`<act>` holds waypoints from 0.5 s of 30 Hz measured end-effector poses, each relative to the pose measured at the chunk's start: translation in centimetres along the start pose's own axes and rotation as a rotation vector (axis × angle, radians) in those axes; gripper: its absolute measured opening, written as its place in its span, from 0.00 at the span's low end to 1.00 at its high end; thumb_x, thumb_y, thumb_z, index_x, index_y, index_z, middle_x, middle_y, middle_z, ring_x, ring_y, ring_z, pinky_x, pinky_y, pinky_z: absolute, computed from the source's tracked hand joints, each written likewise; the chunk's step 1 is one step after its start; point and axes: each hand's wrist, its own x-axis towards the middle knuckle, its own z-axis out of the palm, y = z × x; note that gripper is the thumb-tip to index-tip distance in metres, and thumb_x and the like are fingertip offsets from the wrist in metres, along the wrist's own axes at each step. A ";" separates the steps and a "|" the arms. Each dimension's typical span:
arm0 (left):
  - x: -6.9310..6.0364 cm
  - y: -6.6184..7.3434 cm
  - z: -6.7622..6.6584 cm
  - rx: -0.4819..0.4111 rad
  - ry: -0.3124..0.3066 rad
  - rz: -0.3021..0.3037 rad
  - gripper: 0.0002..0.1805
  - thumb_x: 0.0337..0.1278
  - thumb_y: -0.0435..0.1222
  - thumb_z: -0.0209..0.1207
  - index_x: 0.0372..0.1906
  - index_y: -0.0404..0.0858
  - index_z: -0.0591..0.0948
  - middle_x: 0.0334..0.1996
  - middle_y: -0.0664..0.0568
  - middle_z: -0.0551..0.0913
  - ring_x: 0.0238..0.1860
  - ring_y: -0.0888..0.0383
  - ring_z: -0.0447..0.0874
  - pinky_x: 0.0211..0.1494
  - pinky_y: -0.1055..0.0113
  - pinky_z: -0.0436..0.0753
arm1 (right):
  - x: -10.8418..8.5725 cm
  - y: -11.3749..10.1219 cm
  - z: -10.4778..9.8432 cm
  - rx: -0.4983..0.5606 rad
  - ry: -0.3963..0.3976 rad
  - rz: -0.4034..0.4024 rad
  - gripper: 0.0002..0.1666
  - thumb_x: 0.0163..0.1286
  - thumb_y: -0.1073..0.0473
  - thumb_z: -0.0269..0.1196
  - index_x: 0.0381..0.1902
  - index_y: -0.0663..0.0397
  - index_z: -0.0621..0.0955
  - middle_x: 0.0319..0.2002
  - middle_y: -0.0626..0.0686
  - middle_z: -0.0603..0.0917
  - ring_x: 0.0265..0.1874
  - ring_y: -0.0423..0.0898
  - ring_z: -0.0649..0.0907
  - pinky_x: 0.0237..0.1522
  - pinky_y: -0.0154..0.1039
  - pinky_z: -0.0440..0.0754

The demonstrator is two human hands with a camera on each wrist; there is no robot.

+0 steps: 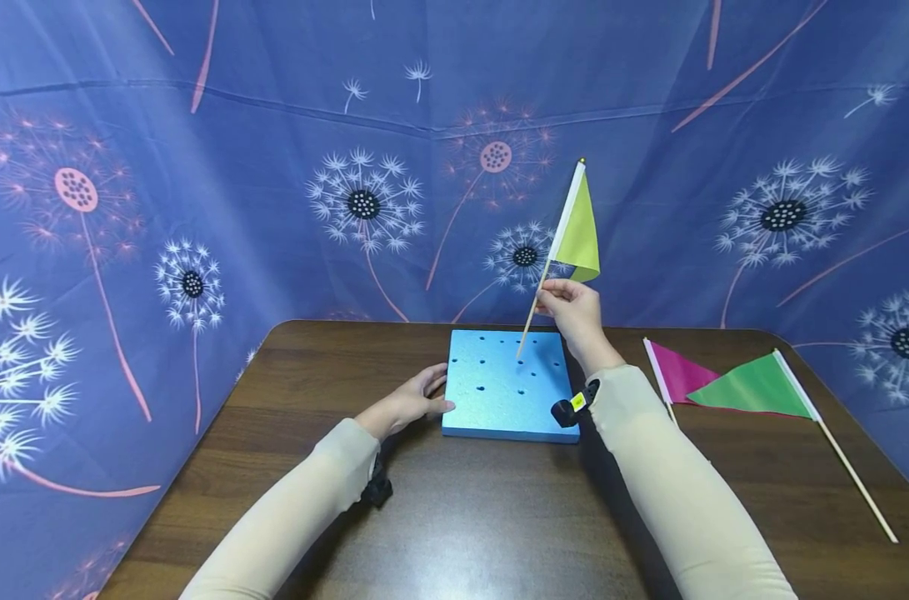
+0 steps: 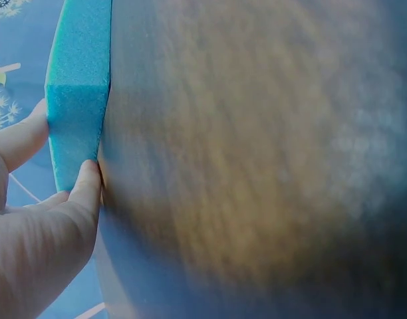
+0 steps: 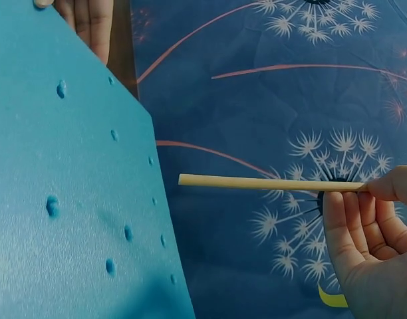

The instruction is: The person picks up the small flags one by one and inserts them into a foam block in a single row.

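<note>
My right hand [image 1: 574, 312] pinches the thin wooden stick of a yellow-green pennant flag [image 1: 580, 233] between thumb and fingers. The stick leans, flag end up. In the right wrist view the bare lower end of the stick [image 3: 223, 181] shows clear of the board surface; from the head view this end lies over a hole. Below is a blue foam board [image 1: 499, 408] with several small holes in its top, flat on the table. My left hand [image 1: 412, 402] holds the board's left edge, thumb on the upper side and fingers against the side.
On the right of the brown wooden table [image 1: 274, 467] lie a magenta flag [image 1: 682, 371] and a green flag [image 1: 761, 386], partly overlapping. My right forearm hides part of the magenta flag's stick. A blue dandelion-print cloth [image 1: 274, 167] hangs behind the table.
</note>
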 end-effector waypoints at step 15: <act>0.0 0.1 0.0 -0.019 -0.009 0.003 0.44 0.62 0.28 0.60 0.77 0.39 0.49 0.77 0.43 0.49 0.77 0.48 0.48 0.73 0.52 0.64 | 0.4 0.3 1.8 -0.005 -0.039 -0.023 0.15 0.70 0.65 0.60 0.50 0.72 0.78 0.34 0.51 0.83 0.29 0.37 0.84 0.50 0.44 0.84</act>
